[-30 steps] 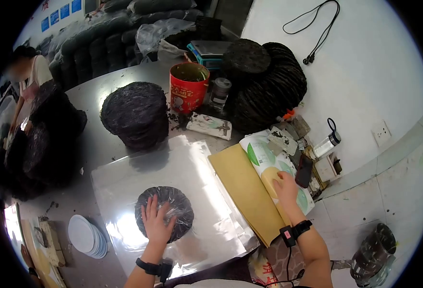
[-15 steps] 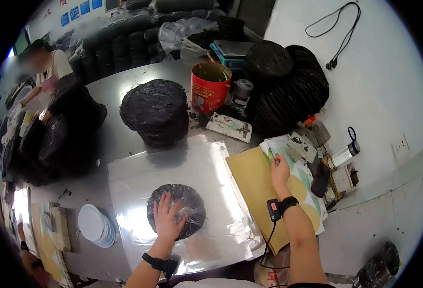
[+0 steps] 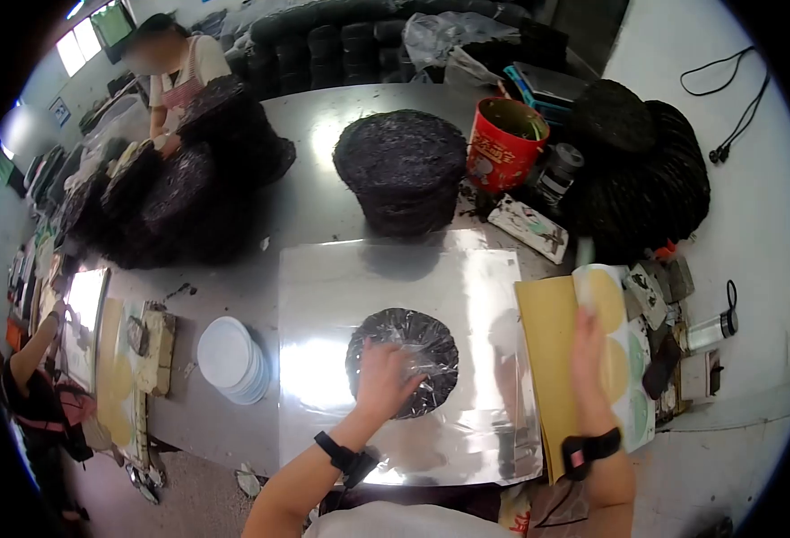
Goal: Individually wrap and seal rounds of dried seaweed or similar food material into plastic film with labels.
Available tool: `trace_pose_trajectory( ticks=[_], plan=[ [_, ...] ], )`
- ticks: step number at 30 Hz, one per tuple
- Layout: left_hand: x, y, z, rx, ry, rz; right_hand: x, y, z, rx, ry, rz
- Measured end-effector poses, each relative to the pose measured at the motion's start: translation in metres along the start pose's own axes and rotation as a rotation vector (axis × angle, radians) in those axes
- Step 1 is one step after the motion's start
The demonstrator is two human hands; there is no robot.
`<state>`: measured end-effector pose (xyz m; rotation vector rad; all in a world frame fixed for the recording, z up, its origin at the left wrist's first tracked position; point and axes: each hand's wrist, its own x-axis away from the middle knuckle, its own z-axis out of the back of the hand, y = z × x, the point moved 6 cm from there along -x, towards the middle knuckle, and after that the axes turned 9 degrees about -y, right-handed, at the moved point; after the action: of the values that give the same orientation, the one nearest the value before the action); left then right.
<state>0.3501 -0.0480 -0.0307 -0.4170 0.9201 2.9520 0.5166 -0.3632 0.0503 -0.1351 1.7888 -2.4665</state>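
A round dark disc (image 3: 440, 350) wrapped in clear plastic lies on a stack of clear sheets (image 3: 323, 287). My left hand (image 3: 384, 375) rests on its lower left part, thumb apart from the bent fingers. My right hand (image 3: 586, 336), smeared by motion, is over the border between a yellow-brown sheet (image 3: 543, 350) and a white sheet of round labels (image 3: 635, 359). A pale blurred shape shows just above its fingertips; whether the hand holds it cannot be made out. Behind the clear sheets stands a tall stack of dark discs (image 3: 399, 170).
White round discs (image 3: 224, 354) are stacked at left. A red bucket (image 3: 502, 148), a jar (image 3: 558, 170) and a white block (image 3: 528, 229) stand beyond, near more dark stacks (image 3: 655, 179). A co-worker (image 3: 184, 81) is behind the left pile (image 3: 188, 188); another person (image 3: 40, 377) is at far left.
The camera view has turned, so the table's things appear farther right. My left hand's fingers are more bent on the disc. My right hand has moved and is now blurred, with its fingers pointing away.
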Motion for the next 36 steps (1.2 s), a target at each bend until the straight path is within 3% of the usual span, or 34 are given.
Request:
trace_pose_trajectory(
  ticks=[1,3,5,6,9,12,14,15,16,17,18,20,21,22,24,25,28,29,30,31,32,33,34,35,36],
  plan=[
    [-0.001,0.002,0.003,-0.002,0.003,-0.004,0.022,-0.024,-0.055,-0.155,-0.167,-0.023],
    [-0.001,0.001,0.002,-0.006,0.008,0.003,0.048,-0.014,-0.114,-0.030,-0.223,0.251],
    [0.001,-0.007,-0.004,0.017,-0.023,0.043,0.081,-0.019,-0.171,0.192,-0.425,0.448],
    [0.000,-0.010,-0.010,-0.060,-0.091,0.032,0.094,-0.018,-0.194,0.449,-0.579,0.552],
    [-0.001,-0.014,-0.015,-0.077,-0.137,0.040,0.108,-0.019,-0.209,0.631,-0.628,0.557],
    [0.003,-0.014,-0.015,-0.043,-0.140,0.050,0.080,-0.017,-0.213,0.220,-0.780,0.272],
    [0.001,-0.018,-0.013,0.010,-0.145,0.085,0.066,-0.003,-0.234,-0.161,-0.756,0.142],
    [0.002,-0.018,-0.005,0.027,-0.240,0.045,0.057,0.017,-0.249,-0.343,-0.780,0.041],
    [-0.001,-0.021,0.011,0.299,-0.312,0.135,0.051,0.021,-0.261,-0.523,-0.800,-0.064],
    [0.003,-0.026,0.029,0.269,-0.248,0.086,0.049,0.022,-0.260,-0.621,-0.805,-0.120],
    [0.006,-0.031,0.041,0.239,-0.184,0.037,0.049,0.023,-0.265,-0.561,-0.813,-0.082],
    [0.017,-0.034,0.031,-0.018,-0.241,0.070,0.057,0.029,-0.271,-0.438,-0.815,-0.017],
    [0.020,-0.036,0.023,-0.146,-0.266,0.083,0.063,0.006,-0.274,0.288,-0.719,0.502],
    [0.021,-0.040,0.016,-0.194,-0.222,0.116,0.083,-0.013,-0.283,0.650,-0.706,0.599],
    [0.021,-0.042,0.010,-0.285,-0.138,0.181,0.089,-0.017,-0.286,0.798,-0.662,0.651],
    [0.018,-0.037,0.019,-0.041,-0.183,0.163,0.089,-0.016,-0.286,0.778,-0.670,0.633],
    [0.028,-0.067,0.023,0.292,-0.245,0.098,0.088,-0.016,-0.286,0.760,-0.672,0.608],
    [0.033,-0.080,0.032,0.578,-0.105,0.222,0.091,-0.018,-0.287,0.814,-0.667,0.620],
    [0.030,-0.073,0.051,0.346,0.039,0.217,0.091,-0.016,-0.290,0.863,-0.663,0.641],
    [0.024,-0.063,0.059,0.281,0.048,0.131,0.091,-0.009,-0.293,0.918,-0.640,0.664],
    [0.008,-0.050,0.058,0.389,-0.090,0.136,0.092,-0.002,-0.297,0.970,-0.626,0.676],
    [-0.005,-0.034,0.050,0.208,-0.268,0.119,0.092,0.004,-0.299,0.976,-0.644,0.656],
    [0.000,-0.028,0.027,-0.076,-0.255,0.025,0.092,0.006,-0.300,0.991,-0.665,0.629],
    [0.008,-0.028,0.008,-0.052,-0.236,0.046,0.094,0.007,-0.306,1.288,-0.680,0.674],
    [0.009,-0.028,0.008,-0.043,-0.219,0.047,0.095,0.006,-0.307,1.324,-0.683,0.677]
  ],
)
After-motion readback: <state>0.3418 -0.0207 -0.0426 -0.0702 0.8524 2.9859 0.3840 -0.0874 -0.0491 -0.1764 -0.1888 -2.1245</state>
